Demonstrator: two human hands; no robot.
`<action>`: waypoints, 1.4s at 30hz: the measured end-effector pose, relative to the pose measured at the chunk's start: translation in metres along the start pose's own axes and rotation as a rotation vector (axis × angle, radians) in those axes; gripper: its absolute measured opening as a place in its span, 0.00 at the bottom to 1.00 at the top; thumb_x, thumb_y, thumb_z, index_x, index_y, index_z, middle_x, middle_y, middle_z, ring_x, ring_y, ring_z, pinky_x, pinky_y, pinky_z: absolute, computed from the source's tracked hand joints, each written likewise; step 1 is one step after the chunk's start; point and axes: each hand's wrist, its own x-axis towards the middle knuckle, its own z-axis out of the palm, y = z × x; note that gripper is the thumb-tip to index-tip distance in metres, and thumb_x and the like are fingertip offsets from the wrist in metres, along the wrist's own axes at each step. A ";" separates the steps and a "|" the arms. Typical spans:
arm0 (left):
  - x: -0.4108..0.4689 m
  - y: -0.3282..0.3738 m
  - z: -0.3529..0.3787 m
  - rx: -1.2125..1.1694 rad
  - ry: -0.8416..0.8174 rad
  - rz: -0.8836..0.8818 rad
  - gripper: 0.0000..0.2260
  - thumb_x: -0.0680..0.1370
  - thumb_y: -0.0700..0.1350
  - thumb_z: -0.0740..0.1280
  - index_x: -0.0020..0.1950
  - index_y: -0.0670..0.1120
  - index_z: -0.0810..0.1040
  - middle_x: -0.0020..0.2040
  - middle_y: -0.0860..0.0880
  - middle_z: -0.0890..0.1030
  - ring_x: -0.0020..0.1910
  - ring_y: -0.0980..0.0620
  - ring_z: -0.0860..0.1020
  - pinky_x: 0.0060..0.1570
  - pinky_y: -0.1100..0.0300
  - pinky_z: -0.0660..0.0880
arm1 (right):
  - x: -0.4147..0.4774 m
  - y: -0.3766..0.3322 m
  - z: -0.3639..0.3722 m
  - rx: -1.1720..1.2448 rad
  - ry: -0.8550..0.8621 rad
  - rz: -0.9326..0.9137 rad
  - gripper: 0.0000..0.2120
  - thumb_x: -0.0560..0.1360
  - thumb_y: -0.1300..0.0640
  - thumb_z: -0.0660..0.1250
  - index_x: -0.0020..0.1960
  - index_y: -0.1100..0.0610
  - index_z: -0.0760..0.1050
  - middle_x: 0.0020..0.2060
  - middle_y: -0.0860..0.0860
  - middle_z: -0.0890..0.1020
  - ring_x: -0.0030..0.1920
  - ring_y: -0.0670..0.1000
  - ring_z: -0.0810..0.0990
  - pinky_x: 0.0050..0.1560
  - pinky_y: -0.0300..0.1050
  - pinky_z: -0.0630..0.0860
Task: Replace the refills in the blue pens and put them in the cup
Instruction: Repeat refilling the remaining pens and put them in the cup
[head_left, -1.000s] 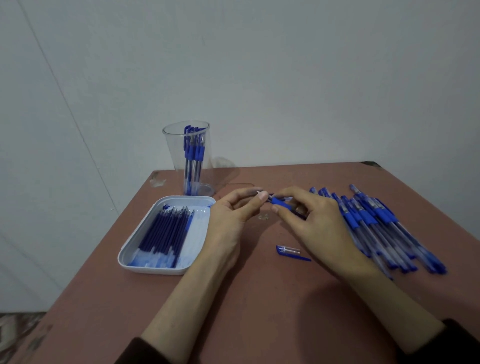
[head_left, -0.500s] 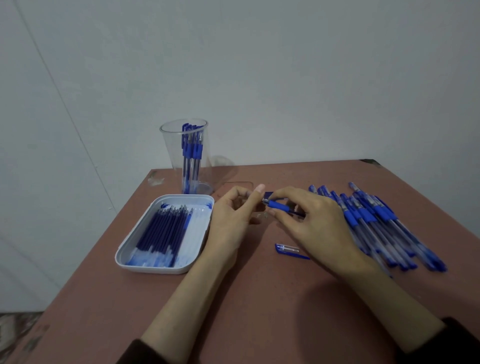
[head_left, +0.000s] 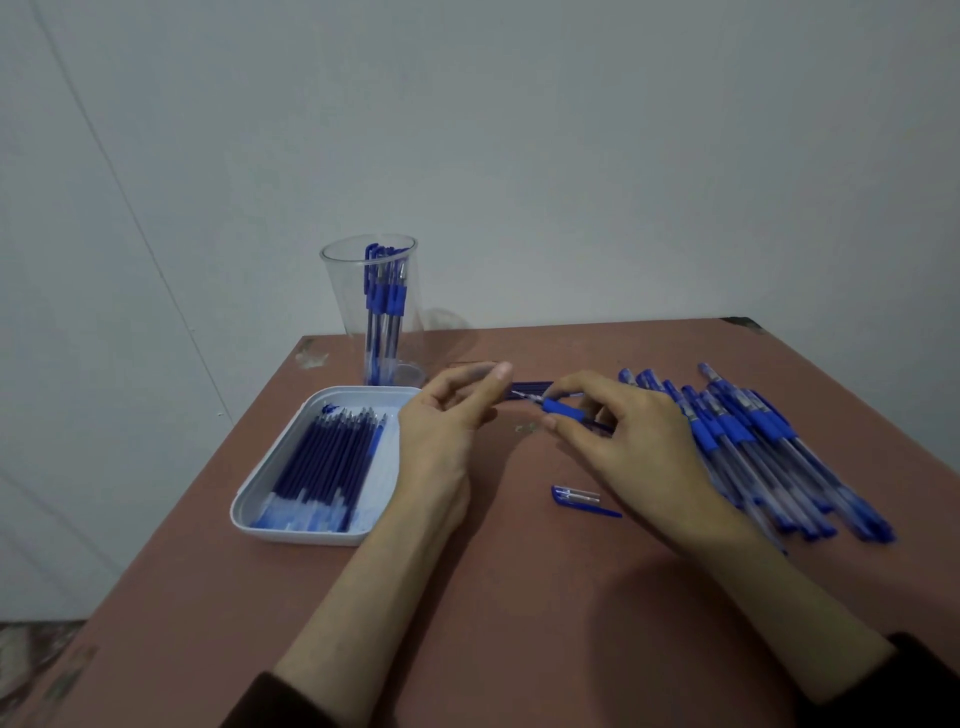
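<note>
- Your right hand (head_left: 639, 441) grips one clear plastic pen with a blue rubber grip (head_left: 565, 411); thumb and fingers are clamped on the grip, and it sits just right of and nearer you than the tall clear plastic cup (head_left: 332, 296)
- A thin dark blue refill (head_left: 530, 388) shows between your hands, running from the pen's tip end back toward the cup
- Your left hand (head_left: 447, 423) is at the refill's cup-side end with fingers loosely curved; blur hides the contact, so I cannot tell whether they are clamped on it or apart
- My read is that you are mid-swap on this pen, with the refill partly in the barrel; which way it is travelling cannot be told
- A loose blue-clipped clear pen cap (head_left: 576, 496) lies on the reddish-brown tabletop (head_left: 519, 613), further toward you from the cup
- The shallow white plastic tray (head_left: 249, 501) sits directly on your side of the cup, touching or nearly so, with a row of spare dark blue refills (head_left: 322, 462) in it
- The heap of capped blue pens (head_left: 753, 441) lies well to the right of the cup; several pens stand inside the cup
- Next, you need the refill seated straight along the barrel, the tip section closed, and the cap fetched before the pen goes upright into the cup
- Keep the thin refill in line, as it will likely flex if pushed at an angle
</note>
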 end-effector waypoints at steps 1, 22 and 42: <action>0.002 0.001 -0.002 -0.025 0.026 0.015 0.04 0.71 0.40 0.72 0.44 0.45 0.80 0.33 0.53 0.82 0.38 0.58 0.79 0.44 0.65 0.75 | 0.000 0.000 -0.001 -0.029 0.010 0.000 0.05 0.71 0.48 0.71 0.46 0.44 0.78 0.28 0.38 0.75 0.36 0.40 0.75 0.33 0.35 0.69; -0.007 -0.007 -0.005 0.948 -0.481 0.213 0.25 0.71 0.35 0.72 0.62 0.55 0.75 0.48 0.54 0.81 0.42 0.58 0.79 0.49 0.67 0.77 | 0.005 0.008 -0.011 0.000 0.173 0.178 0.04 0.73 0.51 0.69 0.47 0.48 0.79 0.30 0.52 0.76 0.32 0.52 0.74 0.35 0.55 0.75; 0.004 -0.001 -0.010 0.578 -0.166 0.207 0.06 0.73 0.38 0.72 0.43 0.50 0.83 0.39 0.49 0.84 0.38 0.58 0.80 0.38 0.71 0.74 | 0.008 0.015 -0.013 -0.260 0.030 -0.047 0.06 0.71 0.51 0.71 0.49 0.45 0.81 0.34 0.44 0.76 0.40 0.47 0.72 0.46 0.44 0.58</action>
